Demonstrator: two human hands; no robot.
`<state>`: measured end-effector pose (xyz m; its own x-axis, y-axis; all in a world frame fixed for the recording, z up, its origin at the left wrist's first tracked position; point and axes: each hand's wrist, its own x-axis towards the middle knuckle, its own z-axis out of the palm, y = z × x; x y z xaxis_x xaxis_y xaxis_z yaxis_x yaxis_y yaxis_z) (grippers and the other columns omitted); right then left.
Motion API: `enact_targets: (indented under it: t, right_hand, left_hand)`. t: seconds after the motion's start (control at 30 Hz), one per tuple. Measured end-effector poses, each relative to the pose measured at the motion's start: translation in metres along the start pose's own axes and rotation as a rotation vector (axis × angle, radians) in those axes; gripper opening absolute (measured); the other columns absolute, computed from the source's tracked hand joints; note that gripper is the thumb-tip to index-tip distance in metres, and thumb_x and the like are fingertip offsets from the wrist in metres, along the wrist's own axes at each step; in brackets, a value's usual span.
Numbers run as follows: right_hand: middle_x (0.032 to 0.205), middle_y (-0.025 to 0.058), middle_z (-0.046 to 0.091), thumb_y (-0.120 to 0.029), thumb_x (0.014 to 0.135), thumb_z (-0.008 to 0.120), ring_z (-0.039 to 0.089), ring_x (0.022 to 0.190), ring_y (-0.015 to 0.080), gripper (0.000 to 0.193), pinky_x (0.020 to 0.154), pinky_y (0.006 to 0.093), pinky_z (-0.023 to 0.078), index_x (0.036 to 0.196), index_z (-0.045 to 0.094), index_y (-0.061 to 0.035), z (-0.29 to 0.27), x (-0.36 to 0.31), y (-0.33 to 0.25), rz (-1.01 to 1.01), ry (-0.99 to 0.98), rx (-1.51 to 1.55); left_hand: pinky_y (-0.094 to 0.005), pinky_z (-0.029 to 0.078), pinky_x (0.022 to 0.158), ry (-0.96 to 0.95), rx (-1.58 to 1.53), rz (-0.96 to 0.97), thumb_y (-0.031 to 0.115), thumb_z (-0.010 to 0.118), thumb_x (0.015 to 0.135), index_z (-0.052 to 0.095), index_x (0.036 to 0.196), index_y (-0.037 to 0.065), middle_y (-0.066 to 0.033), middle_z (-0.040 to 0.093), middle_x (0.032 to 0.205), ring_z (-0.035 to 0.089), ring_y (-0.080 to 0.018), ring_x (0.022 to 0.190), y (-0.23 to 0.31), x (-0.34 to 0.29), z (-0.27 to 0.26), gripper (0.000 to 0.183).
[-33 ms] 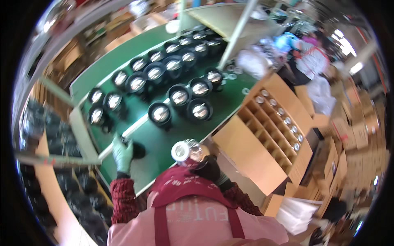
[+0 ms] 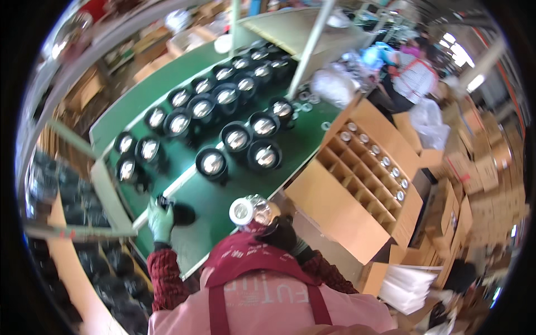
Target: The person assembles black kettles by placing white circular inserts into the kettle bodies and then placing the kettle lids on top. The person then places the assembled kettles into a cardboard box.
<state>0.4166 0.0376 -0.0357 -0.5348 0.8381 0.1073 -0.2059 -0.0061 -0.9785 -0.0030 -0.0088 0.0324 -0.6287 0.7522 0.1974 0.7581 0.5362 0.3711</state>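
My left hand [image 2: 161, 222], in a pale green glove, is at the near left of the green table [image 2: 204, 192]. Its fingers close around the narrow end of a black cup-shaped housing [image 2: 184, 214] lying on its side. Close to my chest, my right hand [image 2: 302, 249] grips another black housing [image 2: 278, 233], which hides most of its fingers. A silvery glass flask liner [image 2: 261, 211] with a white ring [image 2: 241, 211] at its end sticks out of this housing, tilted toward the left.
Rows of black housings with silvery insides [image 2: 212, 162] stand across the table. On the right is an open carton [image 2: 335, 215] with cardboard dividers and several silver-topped pieces. A metal post [image 2: 310, 50] rises at the back. Black parts [image 2: 111, 259] fill the lower left. Another person [image 2: 413, 75] is far right.
The view has shifted slightly, so the table and carton appear further left. My left hand has come a little nearer me with the black housing. My right hand's hold looks the same.
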Motion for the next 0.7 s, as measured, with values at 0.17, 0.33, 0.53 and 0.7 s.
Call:
enact_targets:
  t: [0.17,0.33,0.53,0.7]
  right_hand:
    - [0.133,0.0046,0.062,-0.035,0.1,0.059,0.061,0.114,0.0183,0.056,0.097,0.0367,0.05,0.147,0.043,-0.0091,0.016,0.006,-0.007,0.469,-0.025,1.149]
    - [0.137,0.0035,0.06,-0.038,0.098,0.063,0.06,0.117,0.0157,0.063,0.092,0.0321,0.052,0.15,0.041,-0.0103,0.045,0.022,-0.059,0.414,0.061,0.972]
    - [0.143,0.0097,0.056,-0.036,0.096,0.065,0.06,0.123,0.0212,0.068,0.101,0.0368,0.051,0.152,0.038,-0.008,0.025,0.026,-0.027,0.463,0.047,0.92]
    - [0.145,0.0104,0.054,-0.028,0.097,0.066,0.055,0.129,0.0216,0.065,0.109,0.0378,0.046,0.152,0.038,-0.0068,0.042,0.044,-0.038,0.469,-0.074,0.75]
  left_hand:
    - [-0.0412,0.057,0.072,-0.489,-0.201,-0.341,0.033,0.068,0.085,0.069,0.111,0.006,-0.0145,0.073,0.085,0.073,-0.0293,0.079,-0.038,0.032,0.026,0.038]
    - [-0.0297,0.052,0.053,-0.467,-0.342,-0.101,0.018,0.066,0.087,0.072,0.103,0.002,-0.0092,0.07,0.075,0.067,-0.0182,0.061,-0.09,0.053,0.029,0.023]
    - [-0.0284,0.05,0.05,-0.874,-0.858,0.224,0.014,0.062,0.096,0.065,0.116,0.003,-0.0052,0.071,0.086,0.064,-0.0138,0.06,-0.087,0.054,-0.06,0.022]
    - [-0.0311,0.054,0.074,-0.857,-0.966,0.197,0.01,0.074,0.088,0.065,0.122,-0.002,-0.0079,0.073,0.104,0.067,-0.0145,0.085,-0.039,0.036,-0.069,0.038]
